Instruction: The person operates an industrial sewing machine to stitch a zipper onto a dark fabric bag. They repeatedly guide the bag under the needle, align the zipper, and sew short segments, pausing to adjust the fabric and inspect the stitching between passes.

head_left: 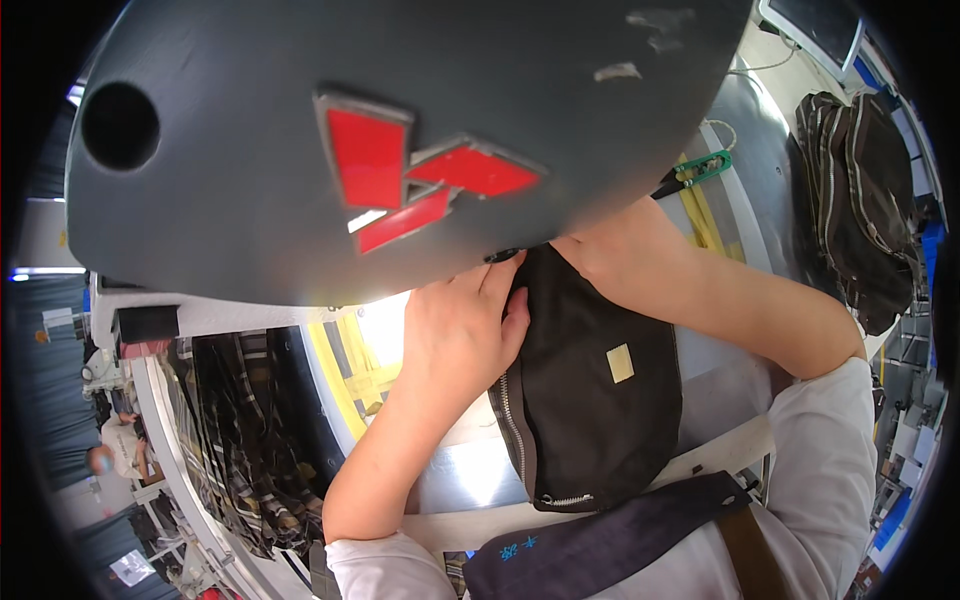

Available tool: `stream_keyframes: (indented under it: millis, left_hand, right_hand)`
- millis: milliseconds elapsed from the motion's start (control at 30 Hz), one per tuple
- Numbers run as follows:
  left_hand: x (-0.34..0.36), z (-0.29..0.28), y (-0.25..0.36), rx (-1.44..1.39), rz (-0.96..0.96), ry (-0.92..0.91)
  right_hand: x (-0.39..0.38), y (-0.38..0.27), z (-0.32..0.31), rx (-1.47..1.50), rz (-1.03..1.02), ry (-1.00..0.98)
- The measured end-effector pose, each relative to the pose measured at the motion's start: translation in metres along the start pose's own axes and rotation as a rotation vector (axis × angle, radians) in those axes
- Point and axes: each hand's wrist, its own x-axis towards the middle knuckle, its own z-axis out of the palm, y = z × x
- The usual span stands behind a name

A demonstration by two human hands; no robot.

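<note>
A black fabric piece (600,410), like a bag panel, lies lengthwise in front of me. A metal zipper (514,425) runs along its left edge and lower end, and a small pale yellow patch (620,363) is on its face. My left hand (458,325) rests at its upper left edge, fingers stretched and thumb apart; the fingertips are partly hidden. My right hand (615,250) reaches over its upper right part, its fingers hidden behind a large dark grey machine casing (250,220) with a red emblem (370,160).
Yellow tape strips (345,375) mark the worktable. Green-handled thread snips (707,168) lie beyond my right forearm. Dark zippered pieces (855,200) are piled at right, striped dark cloth (240,420) hangs at left. Another person (122,445) is far left.
</note>
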Motion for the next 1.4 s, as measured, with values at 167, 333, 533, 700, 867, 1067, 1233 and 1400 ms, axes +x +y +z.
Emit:
stream_keyframes:
  millis: [167,333,533,700,867,1067,1233,1400]
  left_hand:
    - [-0.001,-0.003,0.002,-0.012,0.007,-0.025]
    - [0.001,-0.002,0.0,-0.013,0.006,0.0]
    - [0.007,0.002,-0.006,-0.026,-0.047,-0.018]
    - [0.006,0.002,-0.008,0.003,0.03,0.04]
    - [0.007,0.002,-0.007,-0.012,0.041,0.065]
    - [0.006,0.003,-0.007,-0.008,0.047,0.081]
    - [0.003,0.001,-0.006,-0.001,0.021,0.047]
    - [0.001,-0.005,0.0,0.011,0.04,0.023]
  right_hand:
    - [-0.002,0.0,0.001,0.052,-0.013,0.014]
    - [-0.002,0.002,0.004,0.063,-0.014,0.038]
    - [0.006,0.008,0.008,-0.02,0.045,-0.017]
    - [0.003,0.008,0.006,0.043,0.019,0.011]
    - [0.002,0.008,0.007,0.057,0.009,0.004]
    - [0.004,0.006,0.004,0.052,0.042,0.041]
    - [0.002,0.004,0.006,0.064,0.054,0.016]
    - [-0.003,-0.006,-0.001,0.081,0.01,0.022]
